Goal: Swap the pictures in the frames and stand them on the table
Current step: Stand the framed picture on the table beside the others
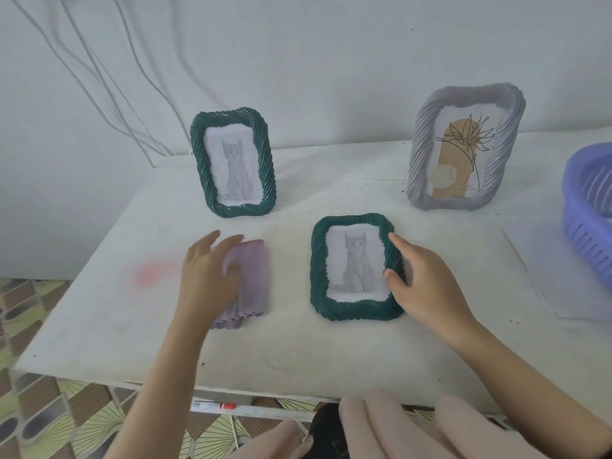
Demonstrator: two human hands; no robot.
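A flat green frame (356, 309) with a cat picture lies face-up on the worktop (298, 356); the right hand (427, 286) pinches its right edge; the left hand (207, 273) rests with loosely spread fingers on a purple cloth (255, 279). Behind stand two more frames: a standing green frame (241, 208) and a grey frame (420, 154).

Soft, even light fills the scene with a pale, milky haze that washes out colours; the flat green frame (354, 266) throws only a faint shadow on the table (298, 359). The left hand (207, 270) is smeared by motion blur, and wide-angle distortion bows the edges
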